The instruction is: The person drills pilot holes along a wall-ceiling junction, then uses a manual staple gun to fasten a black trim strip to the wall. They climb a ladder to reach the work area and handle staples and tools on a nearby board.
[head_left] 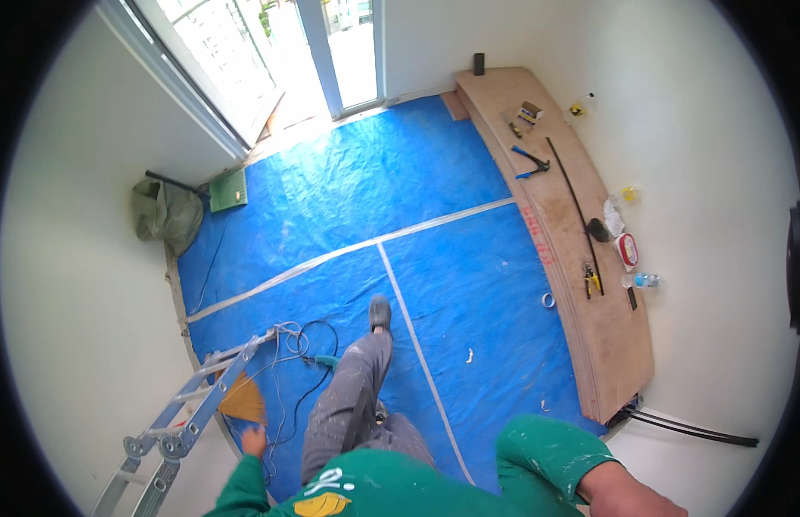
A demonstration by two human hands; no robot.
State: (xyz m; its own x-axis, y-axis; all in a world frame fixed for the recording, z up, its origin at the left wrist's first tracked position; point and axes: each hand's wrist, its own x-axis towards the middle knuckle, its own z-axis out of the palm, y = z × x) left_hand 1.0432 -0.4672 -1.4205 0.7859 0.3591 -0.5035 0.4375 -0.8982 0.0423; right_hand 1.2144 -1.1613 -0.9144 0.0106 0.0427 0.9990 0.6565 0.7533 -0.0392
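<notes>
Low at my left side hangs my left hand [254, 441], just beneath a straw broom head [243, 399] that leans by the aluminium folding ladder [193, 401]. Its fingers are too small and blurred to read, and whether it touches the broom does not show. My right arm bends outward at the lower right, with the hand past the picture's edge. Ahead of my left side, a teal corded power tool [326, 361] lies on the blue floor sheet [348, 207] beside a tangle of grey and black cable [289, 340]. One grey shoe [380, 313] steps forward.
Along the right wall a stack of wooden boards [555, 194] carries a blue caulking gun [531, 163], yellow-handled pliers [591, 280], a long black strip [576, 207] and bottles. A tape roll [548, 300] lies beside it. A green paint tray [228, 189] and a sack [164, 211] stand far left, near the open glass door.
</notes>
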